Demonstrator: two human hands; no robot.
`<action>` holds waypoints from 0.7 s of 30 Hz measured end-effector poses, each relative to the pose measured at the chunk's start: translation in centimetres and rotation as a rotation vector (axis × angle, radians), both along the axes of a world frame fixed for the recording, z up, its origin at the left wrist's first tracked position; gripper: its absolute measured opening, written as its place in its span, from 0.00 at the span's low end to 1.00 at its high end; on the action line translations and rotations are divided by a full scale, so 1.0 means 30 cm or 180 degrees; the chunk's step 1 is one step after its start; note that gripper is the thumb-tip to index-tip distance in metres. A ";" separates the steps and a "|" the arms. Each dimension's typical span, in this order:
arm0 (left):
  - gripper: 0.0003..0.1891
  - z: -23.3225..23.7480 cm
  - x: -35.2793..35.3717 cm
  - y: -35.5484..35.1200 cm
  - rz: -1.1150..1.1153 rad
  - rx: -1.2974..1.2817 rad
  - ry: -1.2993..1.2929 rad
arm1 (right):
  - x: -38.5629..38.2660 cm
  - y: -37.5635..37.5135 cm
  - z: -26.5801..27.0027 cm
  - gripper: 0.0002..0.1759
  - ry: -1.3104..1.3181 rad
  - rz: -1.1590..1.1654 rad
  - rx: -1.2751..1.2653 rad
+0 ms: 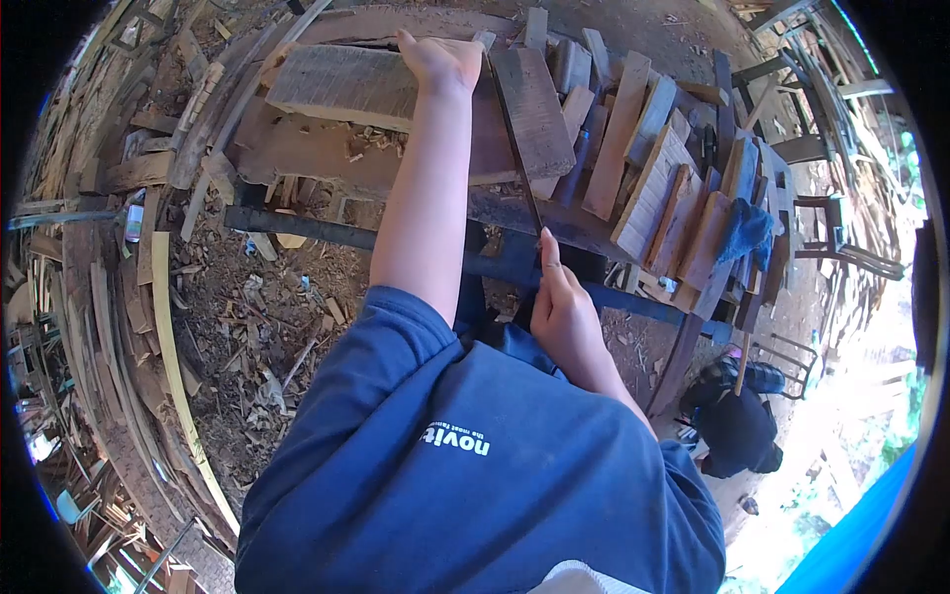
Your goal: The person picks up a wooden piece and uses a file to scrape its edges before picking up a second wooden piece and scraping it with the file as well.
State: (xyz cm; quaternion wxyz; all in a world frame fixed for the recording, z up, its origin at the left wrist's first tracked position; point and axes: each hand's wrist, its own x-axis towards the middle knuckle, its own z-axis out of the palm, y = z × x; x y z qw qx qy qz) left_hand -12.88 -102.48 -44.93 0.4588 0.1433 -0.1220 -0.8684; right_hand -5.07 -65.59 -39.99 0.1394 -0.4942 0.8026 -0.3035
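Observation:
My left hand rests at the far edge of a thick wooden board, with one finger stretched out to the left. Its other fingers are mostly hidden. My right hand is closed around the near end of a long thin tool, apparently a handsaw, with the index finger laid along it. The dark blade appears edge-on and slants away towards my left hand. Just right of the blade lies another thick wooden block. Both wood pieces rest on a worn wooden bench.
Several cut wood pieces lean in a row along the bench's right side, with a blue cloth over some. Long planks line the left. Wood scraps cover the ground. A person is low down at the right.

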 end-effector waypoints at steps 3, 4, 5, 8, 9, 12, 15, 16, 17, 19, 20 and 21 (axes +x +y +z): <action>0.41 0.043 0.009 0.051 -0.0048 0.0290 0.0531 | -0.014 -0.047 -0.009 0.43 -0.0177 -0.0088 -0.0125; 0.41 0.039 0.004 0.047 -0.0002 0.0306 0.0620 | -0.038 -0.106 -0.008 0.42 -0.0097 -0.0106 -0.0139; 0.41 0.031 0.002 0.038 0.0052 0.0321 0.0704 | -0.057 -0.161 -0.005 0.41 -0.0023 -0.0115 -0.0153; 0.41 -0.236 -0.013 -0.135 -0.0793 -0.0435 0.2147 | -0.083 -0.287 0.018 0.40 0.0041 -0.0349 0.0132; 0.41 -0.181 -0.004 -0.096 -0.0795 -0.0442 0.2135 | -0.081 -0.293 0.047 0.40 0.0134 -0.0377 0.0388; 0.41 0.039 0.005 0.046 -0.0056 -0.0530 0.1191 | -0.067 -0.210 0.011 0.41 0.0146 -0.0180 -0.0011; 0.40 0.036 0.005 0.035 0.0133 0.0442 0.0368 | 0.022 -0.046 -0.003 0.43 -0.0037 -0.0206 0.0201; 0.40 0.003 0.001 0.016 -0.0011 -0.0312 -0.0439 | 0.030 -0.011 -0.011 0.43 -0.0045 -0.0206 0.0199; 0.39 -0.028 -0.004 -0.001 -0.0160 -0.1065 -0.1245 | 0.035 0.019 -0.020 0.44 -0.0117 -0.0216 0.0063; 0.39 0.072 0.021 0.069 -0.0099 -0.0617 -0.0173 | 0.027 0.017 -0.012 0.43 -0.0172 -0.0213 -0.0063; 0.39 0.099 0.024 0.098 -0.0026 -0.0153 0.0907 | 0.010 -0.015 0.003 0.43 -0.0183 -0.0234 -0.0055; 0.39 0.087 0.016 0.093 -0.0046 -0.0151 0.0904 | -0.009 -0.064 0.019 0.42 -0.0059 -0.0224 0.0015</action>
